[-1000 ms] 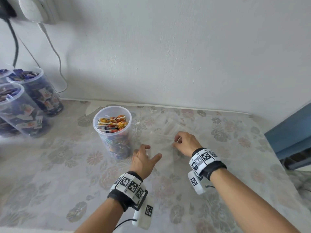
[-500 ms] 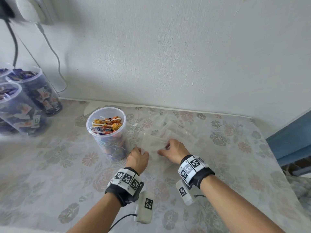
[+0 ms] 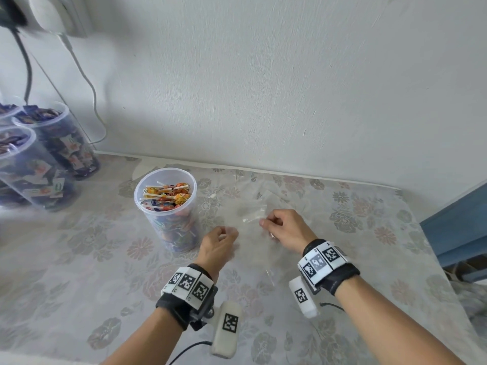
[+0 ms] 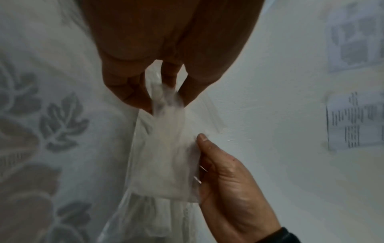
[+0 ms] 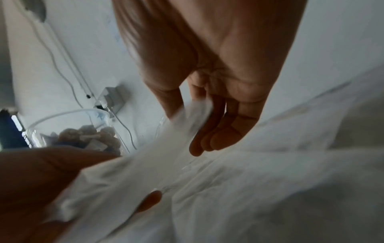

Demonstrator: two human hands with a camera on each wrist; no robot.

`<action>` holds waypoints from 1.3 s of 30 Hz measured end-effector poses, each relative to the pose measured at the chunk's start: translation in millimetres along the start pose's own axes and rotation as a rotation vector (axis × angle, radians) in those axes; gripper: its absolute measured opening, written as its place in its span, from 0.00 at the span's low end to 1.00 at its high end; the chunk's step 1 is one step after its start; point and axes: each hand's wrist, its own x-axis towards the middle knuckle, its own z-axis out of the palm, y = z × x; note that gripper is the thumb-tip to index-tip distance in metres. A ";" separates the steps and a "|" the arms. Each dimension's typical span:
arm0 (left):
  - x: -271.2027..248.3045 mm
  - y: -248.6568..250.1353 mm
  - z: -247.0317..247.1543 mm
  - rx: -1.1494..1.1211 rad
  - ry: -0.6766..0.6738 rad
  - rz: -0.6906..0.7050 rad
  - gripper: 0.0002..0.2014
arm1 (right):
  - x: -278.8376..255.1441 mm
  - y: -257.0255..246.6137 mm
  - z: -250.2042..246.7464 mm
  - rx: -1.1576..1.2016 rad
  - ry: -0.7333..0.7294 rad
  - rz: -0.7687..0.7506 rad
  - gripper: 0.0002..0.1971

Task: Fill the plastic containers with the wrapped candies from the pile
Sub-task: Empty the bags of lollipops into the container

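Both hands hold one clear plastic bag (image 4: 166,157) above the floral tabletop (image 3: 92,259): the left hand (image 3: 217,247) has its fingers (image 4: 129,92) curled and pinching one end of the film, and the right hand (image 3: 286,230) pinches the other edge between thumb and fingers (image 5: 212,139), the bag stretched in the gap between the two. Just left of the left fingers stands an open plastic container (image 3: 165,206), upright, filled nearly to the rim with wrapped lollipops (image 3: 168,196); it is close to the knuckles but not touching them. More loose clear plastic (image 3: 266,196) lies crumpled on the tabletop beyond the right fingers, toward the wall (image 3: 263,88). Well off to the left of both hands, three more containers (image 3: 52,143) of dark-wrapped candies stand bunched by the wall, under hanging cables (image 3: 89,83). A blue piece of furniture (image 3: 458,225) sits far right of the right fingers.
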 end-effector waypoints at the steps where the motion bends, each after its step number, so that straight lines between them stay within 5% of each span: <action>1: -0.8 -0.7 2.9 -0.030 -0.030 -0.014 0.05 | 0.5 3.0 -5.1 -0.089 0.005 -0.018 0.11; 6: -1.3 -4.8 21.3 0.131 -0.121 0.000 0.10 | -5.1 16.0 -18.6 -0.384 0.000 -0.110 0.06; 14: -6.8 -6.2 40.6 0.394 0.025 0.091 0.11 | -8.6 25.0 -10.0 -0.386 -0.134 0.012 0.16; 22: -3.4 -11.3 35.7 0.206 0.047 0.093 0.24 | -4.1 25.8 -8.5 0.064 -0.080 0.073 0.21; 30: 11.2 22.3 50.7 -0.016 -0.083 0.162 0.09 | 15.1 17.6 -47.0 0.104 0.067 -0.026 0.19; 34: 29.2 22.9 68.3 0.110 -0.021 0.203 0.15 | 30.8 27.6 -62.5 -0.048 0.101 0.000 0.18; 39: 43.3 20.4 79.3 0.389 0.037 0.089 0.38 | 41.6 41.7 -57.0 -0.267 0.088 0.087 0.16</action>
